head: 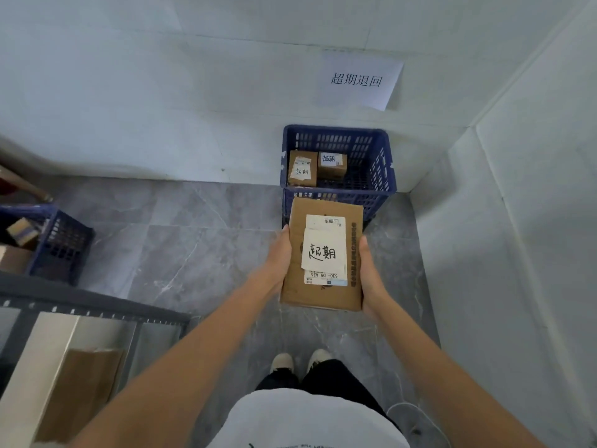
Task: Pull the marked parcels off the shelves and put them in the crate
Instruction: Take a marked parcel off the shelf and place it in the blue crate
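I hold a flat brown cardboard parcel (295, 282) with a white handwritten label between both hands, just in front of the blue plastic crate (374, 176). My left hand (279, 258) grips its left edge and my right hand (371, 276) grips its right edge, fingers hidden underneath. The crate stands on the floor against the wall and holds two small marked parcels: one on the left (302, 168) and one beside it (332, 164). The right half of the crate's floor is bare.
A paper sign (358, 80) hangs on the wall above the crate. A second blue crate (61, 244) with boxes sits at the left. A grey metal shelf (97, 308) with a cardboard box (80, 392) is at lower left. A wall corner is on the right.
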Tool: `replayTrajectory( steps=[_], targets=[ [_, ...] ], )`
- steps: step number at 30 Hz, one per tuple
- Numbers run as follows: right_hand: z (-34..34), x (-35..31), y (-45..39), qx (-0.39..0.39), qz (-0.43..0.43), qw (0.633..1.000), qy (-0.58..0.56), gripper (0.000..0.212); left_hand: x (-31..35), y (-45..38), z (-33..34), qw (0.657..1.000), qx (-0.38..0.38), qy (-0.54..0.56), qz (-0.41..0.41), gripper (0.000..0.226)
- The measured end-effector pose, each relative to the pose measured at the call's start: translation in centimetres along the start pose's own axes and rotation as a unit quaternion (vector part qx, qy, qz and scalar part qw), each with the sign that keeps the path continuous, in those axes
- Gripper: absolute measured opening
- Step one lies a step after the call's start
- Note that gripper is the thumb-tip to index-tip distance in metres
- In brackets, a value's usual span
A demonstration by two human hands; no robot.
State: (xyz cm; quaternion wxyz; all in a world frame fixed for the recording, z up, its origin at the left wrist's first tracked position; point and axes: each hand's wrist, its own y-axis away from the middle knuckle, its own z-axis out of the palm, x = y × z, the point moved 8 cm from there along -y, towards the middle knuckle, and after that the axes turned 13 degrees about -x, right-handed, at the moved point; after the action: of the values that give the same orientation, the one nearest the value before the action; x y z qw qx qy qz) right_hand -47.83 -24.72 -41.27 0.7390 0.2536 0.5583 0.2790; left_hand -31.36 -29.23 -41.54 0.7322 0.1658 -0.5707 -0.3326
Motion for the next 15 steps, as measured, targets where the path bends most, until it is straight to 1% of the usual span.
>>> replayTrajectory(
  steps=[5,10,12,15],
  targets=[
    [-2.8,-1.7,-4.4,0.02,0.011,0.999,-0.033,0.058,1.8,-5.3,1.0,0.999,0.022,-0.041,-0.027,0.045],
    [-6.8,-4.2,-9.2,0.024,0.042,0.996,-0.074,0.059,2.8,-13.5,2.1,0.991,0.033,-0.122,-0.051,0.051],
    [-8.5,-5.9,-11.0,0.024,0.044,0.995,-0.09,0.058,3.8,-16.1,3.3,0.988,0.03,-0.134,-0.071,0.05],
    [-10.6,-8.8,-13.8,0.018,0.039,0.993,-0.114,0.056,5.9,-19.0,5.8,0.987,0.02,-0.12,-0.103,0.047]
  ],
)
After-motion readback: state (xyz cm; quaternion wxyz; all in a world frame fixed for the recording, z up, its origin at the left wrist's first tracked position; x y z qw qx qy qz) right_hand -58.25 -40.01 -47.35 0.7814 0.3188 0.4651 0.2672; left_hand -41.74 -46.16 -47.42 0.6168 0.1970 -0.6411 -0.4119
